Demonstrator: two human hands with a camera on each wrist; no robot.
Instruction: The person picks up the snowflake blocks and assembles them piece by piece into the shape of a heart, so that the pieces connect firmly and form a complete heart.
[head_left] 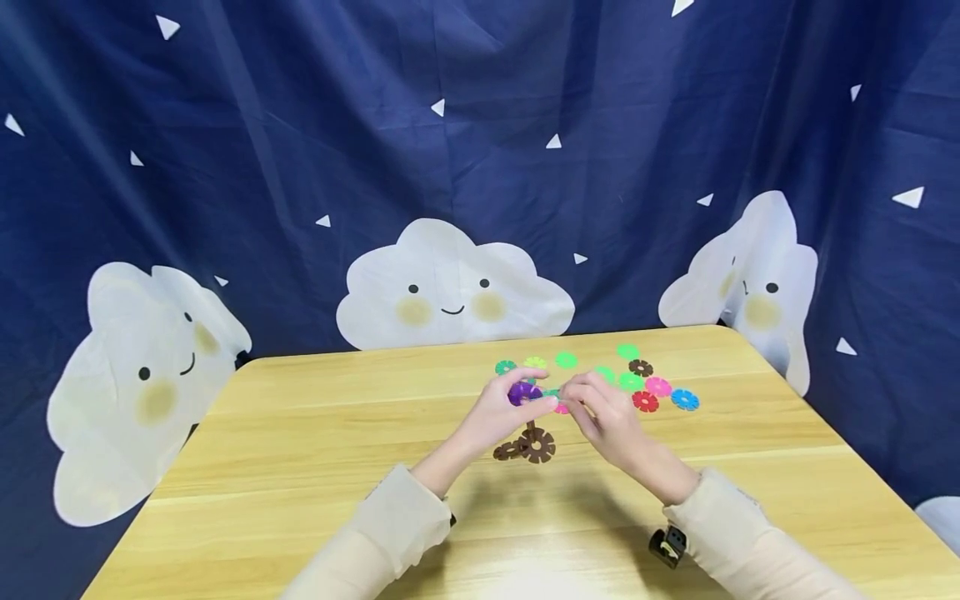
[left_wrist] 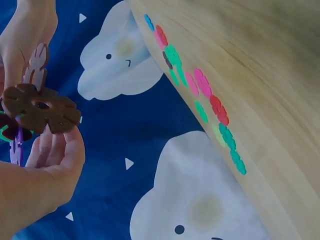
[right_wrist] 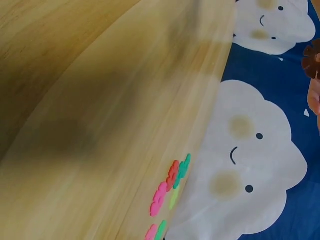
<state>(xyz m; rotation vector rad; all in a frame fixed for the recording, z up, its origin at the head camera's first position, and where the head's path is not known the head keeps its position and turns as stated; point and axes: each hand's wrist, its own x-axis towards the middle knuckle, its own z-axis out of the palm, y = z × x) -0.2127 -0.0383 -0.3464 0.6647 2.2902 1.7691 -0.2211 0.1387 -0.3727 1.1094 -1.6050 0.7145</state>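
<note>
Several notched plastic snowflake discs are joined into one piece in front of me. My left hand (head_left: 498, 407) holds this piece, thumb and fingers around a purple disc (head_left: 525, 393). Brown discs (head_left: 537, 446) hang below it, raised off the table. In the left wrist view, a flat brown disc (left_wrist: 42, 105) lies over the left fingertips, with another brown disc upright on it and a green edge partly hidden behind. My right hand (head_left: 609, 417) pinches at the piece's right side with curled fingers; what lies between its fingertips is mostly hidden. A brown disc (right_wrist: 312, 60) shows at the right wrist view's edge.
Loose discs lie toward the back of the wooden table (head_left: 300, 433): several green, a pink disc (head_left: 658, 387), a red disc (head_left: 646, 402), a blue disc (head_left: 685, 400) and a brown disc (head_left: 641, 367). A dark blue curtain (head_left: 450, 125) with clouds hangs behind.
</note>
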